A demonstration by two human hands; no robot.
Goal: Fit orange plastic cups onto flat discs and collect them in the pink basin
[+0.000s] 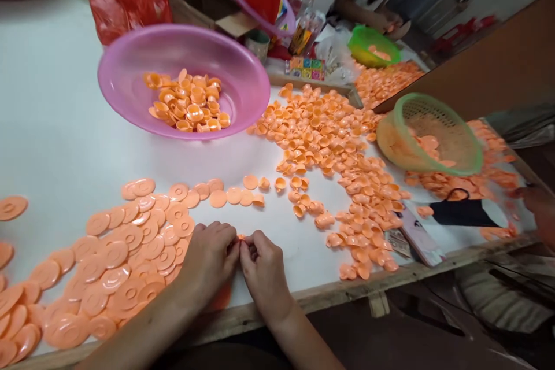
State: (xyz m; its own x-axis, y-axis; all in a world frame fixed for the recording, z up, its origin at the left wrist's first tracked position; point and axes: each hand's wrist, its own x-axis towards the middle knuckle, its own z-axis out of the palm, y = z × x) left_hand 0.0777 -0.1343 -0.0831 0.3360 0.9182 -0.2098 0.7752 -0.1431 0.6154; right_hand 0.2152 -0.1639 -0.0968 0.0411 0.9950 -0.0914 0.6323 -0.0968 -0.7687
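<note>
My left hand and my right hand meet near the table's front edge, fingertips pinched together. Between them a sliver of a small orange plastic piece shows; the fingers cover most of it, so its shape is hidden. Flat orange toy saucers lie overlapping to the left of my left hand, some right beside it. Beyond my hands, a short row of saucers leads to a few small orange toy cups. A large heap of these cups spreads to the right.
A pink basin with several cups stands at the back, beside a red plastic bag. At right are a green basket, a black strap-like item and a phone-like box. A mirror behind reflects the heap. Another person's hand blurs at the right edge.
</note>
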